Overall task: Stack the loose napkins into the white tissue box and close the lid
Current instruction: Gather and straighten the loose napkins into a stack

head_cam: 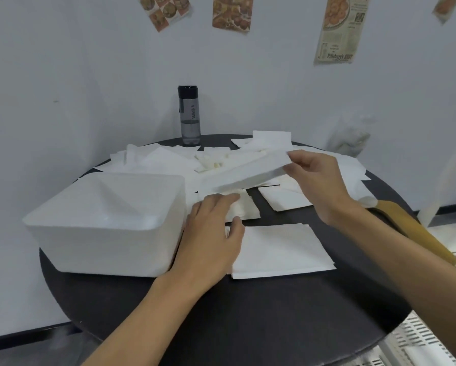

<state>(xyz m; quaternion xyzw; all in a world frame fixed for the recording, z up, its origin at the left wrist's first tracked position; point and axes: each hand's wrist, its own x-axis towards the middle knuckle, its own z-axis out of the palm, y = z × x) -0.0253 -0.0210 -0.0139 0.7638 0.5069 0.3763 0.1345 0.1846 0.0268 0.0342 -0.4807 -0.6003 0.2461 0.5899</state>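
Observation:
The white tissue box (105, 223) stands open and empty on the left of the round black table (248, 326). My right hand (316, 180) pinches the right end of a thick stack of napkins (245, 173), held tilted above the table. My left hand (213, 233) lies just right of the box, fingers extended onto a small folded napkin (245, 207) under the stack's lower end. A flat pile of napkins (279, 249) lies near me, right of the left hand. Loose napkins (163, 161) cover the far half of the table.
A dark water bottle (189, 114) stands at the table's far edge by the wall. A wooden piece (411, 231), perhaps the lid, lies at the right edge under my right forearm. Paper clippings hang on the wall.

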